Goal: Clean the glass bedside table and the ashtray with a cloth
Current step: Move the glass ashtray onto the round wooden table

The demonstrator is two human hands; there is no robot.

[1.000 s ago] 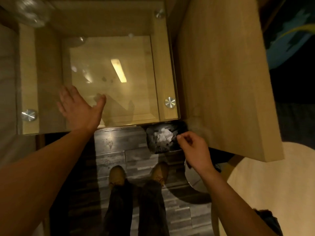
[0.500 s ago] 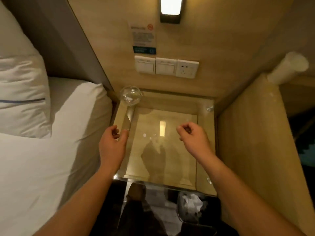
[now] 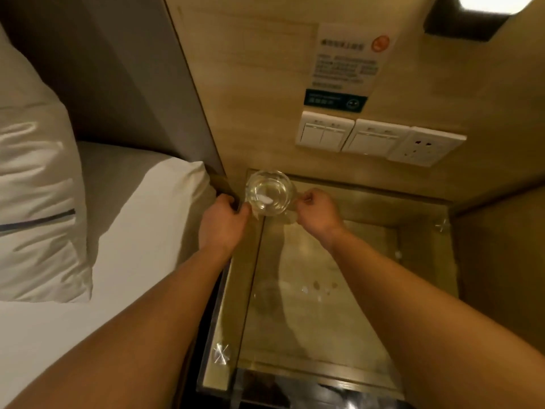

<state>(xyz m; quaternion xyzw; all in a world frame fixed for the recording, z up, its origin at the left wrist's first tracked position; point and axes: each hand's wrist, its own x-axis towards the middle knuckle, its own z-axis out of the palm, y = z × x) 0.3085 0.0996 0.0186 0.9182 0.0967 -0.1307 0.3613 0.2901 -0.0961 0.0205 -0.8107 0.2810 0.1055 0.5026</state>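
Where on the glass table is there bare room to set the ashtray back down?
The middle and near half of the glass table lie bare, between the forearms and out to the right edge, with only small smudges. The far left corner is crowded: the ashtray sits there with the left hand and right hand at its sides.

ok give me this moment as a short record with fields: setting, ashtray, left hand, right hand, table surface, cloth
setting: glass bedside table between a bed and a wooden wall panel with switches
ashtray: clear glass ashtray, back left corner of the table
left hand: left hand at the ashtray's left rim, fingers curled
right hand: right hand at its right rim, fingers curled; firm grip cannot be confirmed
table surface: spots and smudges on the glass
cloth: none visible
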